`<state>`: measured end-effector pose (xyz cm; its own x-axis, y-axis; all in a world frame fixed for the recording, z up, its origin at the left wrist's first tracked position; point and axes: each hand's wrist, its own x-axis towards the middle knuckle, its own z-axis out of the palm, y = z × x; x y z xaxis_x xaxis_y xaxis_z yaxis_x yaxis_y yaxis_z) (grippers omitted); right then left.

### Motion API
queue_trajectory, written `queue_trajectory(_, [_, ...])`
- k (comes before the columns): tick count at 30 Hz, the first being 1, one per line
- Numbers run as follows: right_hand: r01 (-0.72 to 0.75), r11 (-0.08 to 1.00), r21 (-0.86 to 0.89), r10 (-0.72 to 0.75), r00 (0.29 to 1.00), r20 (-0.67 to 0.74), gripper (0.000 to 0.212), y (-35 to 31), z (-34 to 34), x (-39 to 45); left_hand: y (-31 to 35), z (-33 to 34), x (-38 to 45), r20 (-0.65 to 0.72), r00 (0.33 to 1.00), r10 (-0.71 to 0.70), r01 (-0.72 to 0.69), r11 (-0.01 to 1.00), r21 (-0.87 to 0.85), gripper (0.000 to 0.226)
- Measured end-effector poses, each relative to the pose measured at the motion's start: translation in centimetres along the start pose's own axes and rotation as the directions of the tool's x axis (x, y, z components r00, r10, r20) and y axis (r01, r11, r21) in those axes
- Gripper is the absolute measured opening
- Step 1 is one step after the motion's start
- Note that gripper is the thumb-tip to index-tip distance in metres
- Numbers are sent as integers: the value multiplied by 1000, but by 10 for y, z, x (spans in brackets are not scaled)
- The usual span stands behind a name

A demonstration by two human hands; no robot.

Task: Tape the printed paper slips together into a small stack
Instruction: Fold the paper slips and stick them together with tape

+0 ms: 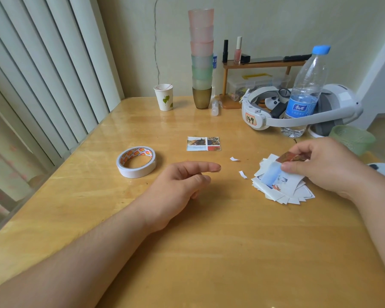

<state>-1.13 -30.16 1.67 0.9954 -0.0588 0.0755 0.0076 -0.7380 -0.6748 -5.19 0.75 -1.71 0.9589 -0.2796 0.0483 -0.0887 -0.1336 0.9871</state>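
Note:
A fanned pile of printed paper slips lies on the wooden table at the right. My right hand pinches one slip with a reddish print at the pile's top edge, thumb pressing on the pile. One printed slip lies flat by itself at the table's middle. A roll of white double-sided tape rests left of centre. My left hand hovers over the table between the roll and the pile, holding nothing, index finger stretched out. Two small white paper scraps lie near the pile.
At the back stand a paper cup, a tall stack of coloured cups, a small wooden shelf with bottles, a plastic water bottle, a white headset and a green glass. Vertical blinds hang at the left.

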Motion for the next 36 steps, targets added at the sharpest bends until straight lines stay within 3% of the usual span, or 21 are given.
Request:
queue_trajectory(4, [22, 958, 285, -16, 1000, -23, 8, -11, 4, -4, 1, 0, 0, -8, 1000, 9, -9, 1000, -9, 32])
queue_trajectory(8, [-63, 795, 603, 55, 998, 31, 9, -34, 31, -14, 4, 2, 0, -24, 998, 50, -52, 995, -83, 36])
queue_trajectory(12, [-115, 717, 687, 63, 993, 100, 8, -51, 57, -23, 9, 2, -4, -53, 985, 167, -170, 983, -66, 40])
queue_trajectory(16, [-154, 694, 703, 61, 986, 156, 9, -61, 69, -29, 9, -2, -5, -65, 945, 322, -310, 939, 148, 40])
queue_trajectory(19, [-199, 634, 747, 60, 976, 210, 15, -66, 72, -33, 7, -6, -5, -4, 894, 447, -406, 817, 410, 42])
queue_trajectory(22, [-213, 594, 776, 52, 973, 227, 19, -69, 70, -36, 8, -10, -6, 94, 846, 525, -453, 614, 646, 43])
queue_trajectory(26, [-236, 578, 781, 59, 967, 249, 20, -71, 67, -38, 15, -13, -6, 177, 800, 573, -454, 385, 804, 43])
queue_trajectory(32, [-244, 597, 765, 25, 958, 286, 18, -73, 66, -41, 21, -14, -6, 243, 767, 593, -447, 222, 867, 42])
queue_trajectory(36, [-251, 606, 755, 14, 952, 305, 21, -75, 64, -43, 19, -11, -4, 259, 775, 576, -441, 200, 875, 44])
